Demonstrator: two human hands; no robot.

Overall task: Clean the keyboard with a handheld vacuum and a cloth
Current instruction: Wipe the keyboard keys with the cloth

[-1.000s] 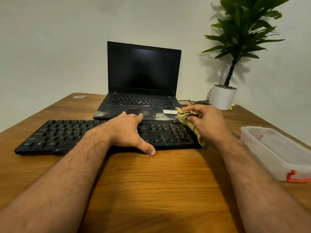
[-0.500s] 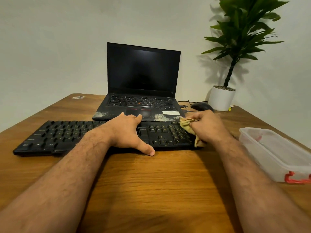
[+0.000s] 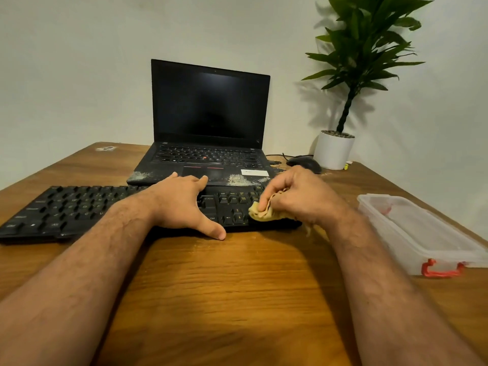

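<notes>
Wiping stage under way: right hand (image 3: 298,196) fingers pinch yellow cloth (image 3: 260,213) on right end of keyboard (image 3: 79,207). Left hand (image 3: 182,204) flat, fingers spread, steadying keyboard on surface (image 3: 237,286). No vacuum visible; vacuuming possibly done. Left keys unwiped, seemingly.

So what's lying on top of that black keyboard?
On the keyboard, the left hand rests flat; the right hand presses a yellow cloth. Keys beneath both are hidden.
</notes>
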